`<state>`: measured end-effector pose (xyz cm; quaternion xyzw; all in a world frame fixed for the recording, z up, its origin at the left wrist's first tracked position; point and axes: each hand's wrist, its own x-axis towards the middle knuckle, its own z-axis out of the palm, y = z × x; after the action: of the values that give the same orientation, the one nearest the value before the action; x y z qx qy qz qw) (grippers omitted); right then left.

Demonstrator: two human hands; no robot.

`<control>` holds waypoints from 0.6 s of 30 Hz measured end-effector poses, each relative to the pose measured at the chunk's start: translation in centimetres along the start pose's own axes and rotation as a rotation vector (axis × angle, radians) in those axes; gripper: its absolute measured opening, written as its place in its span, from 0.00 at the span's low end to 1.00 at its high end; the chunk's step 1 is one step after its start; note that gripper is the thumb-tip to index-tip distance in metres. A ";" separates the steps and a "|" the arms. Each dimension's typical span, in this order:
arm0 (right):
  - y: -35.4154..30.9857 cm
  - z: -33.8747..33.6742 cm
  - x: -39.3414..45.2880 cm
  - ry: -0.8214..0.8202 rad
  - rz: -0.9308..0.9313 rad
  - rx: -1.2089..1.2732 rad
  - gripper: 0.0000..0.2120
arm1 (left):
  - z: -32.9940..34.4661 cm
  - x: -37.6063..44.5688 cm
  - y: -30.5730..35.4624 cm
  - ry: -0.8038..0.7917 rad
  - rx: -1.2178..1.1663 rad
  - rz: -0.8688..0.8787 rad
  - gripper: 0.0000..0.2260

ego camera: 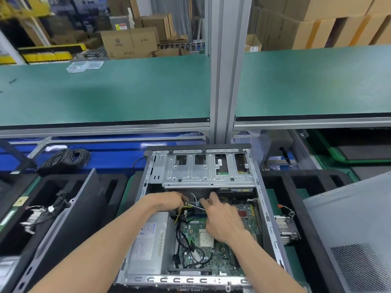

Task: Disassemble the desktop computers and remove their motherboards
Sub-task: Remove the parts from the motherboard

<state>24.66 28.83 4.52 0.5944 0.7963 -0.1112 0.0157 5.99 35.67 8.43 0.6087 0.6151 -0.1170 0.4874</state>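
I'm looking down into the open computer case [196,218], lying flat at six o'clock in my view, side panel off. The green motherboard [213,246] sits on the case floor, right half, with the silver power supply [148,246] beside it at nine o'clock. Above both, at twelve o'clock inside the case, the metal drive cage [203,170] spans the width.

Both hands are in there, just under the cage. My left hand [167,200] has its fingers curled down around the bundle of yellow and black cables [179,212] by the power supply's top corner. My right hand [222,218] lies over the board, thumb and forefinger pinching a thin white wire [195,200] near the board's upper edge.

At three o'clock, a finned heatsink [285,227] rests in the black foam tray [296,187]. At nine o'clock, a second dark case [69,218] leans in its foam.
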 end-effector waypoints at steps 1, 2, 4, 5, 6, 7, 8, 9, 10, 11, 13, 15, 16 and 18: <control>-0.2 0.0 0.1 0.011 -0.008 0.003 0.31 | 0.0 0.2 -0.1 0.027 -0.001 0.019 0.17; -0.4 0.1 0.2 0.018 -0.017 0.007 0.32 | -0.1 0.2 -0.2 0.048 0.000 0.041 0.14; -0.6 0.2 0.3 0.013 -0.035 0.015 0.34 | -0.1 0.2 -0.5 0.061 -0.065 0.087 0.09; -0.6 0.2 0.4 0.007 -0.047 0.032 0.36 | 0.0 0.0 -0.7 0.047 -0.114 0.100 0.08; -0.5 0.2 0.4 -0.002 -0.060 0.065 0.37 | 0.0 -0.2 -0.8 0.036 -0.155 0.116 0.08; -0.4 0.2 0.3 -0.019 -0.073 0.111 0.37 | 0.0 -0.4 -0.9 0.018 -0.174 0.130 0.08; -0.2 0.1 0.2 -0.040 -0.085 0.157 0.35 | -0.1 -0.6 -1.0 -0.005 -0.171 0.134 0.08; 0.0 0.1 0.2 -0.057 -0.090 0.191 0.32 | -0.2 -0.7 -1.1 -0.033 -0.173 0.135 0.09; 0.2 0.0 0.1 -0.068 -0.086 0.210 0.31 | -0.2 -0.8 -1.1 -0.065 -0.200 0.122 0.10; 0.3 0.0 0.2 -0.074 -0.075 0.221 0.30 | -0.2 -0.8 -1.0 -0.080 -0.235 0.103 0.11; 0.4 -0.1 0.2 -0.085 -0.053 0.244 0.29 | -0.2 -0.5 -1.1 -0.021 -0.279 0.069 0.15; 0.3 -0.1 0.3 -0.097 -0.042 0.262 0.29 | 0.0 0.4 -1.2 0.068 -0.284 0.004 0.13; 0.3 -0.1 0.4 -0.101 -0.043 0.261 0.29 | 0.1 0.8 -1.0 0.093 -0.245 -0.015 0.11; 0.3 -0.2 0.3 -0.112 -0.053 0.242 0.28 | 0.3 1.6 -0.7 0.142 0.009 -0.035 0.07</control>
<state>24.88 29.24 4.59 0.5637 0.7902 -0.2399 -0.0146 5.88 36.27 6.82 0.6066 0.6581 -0.0848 0.4379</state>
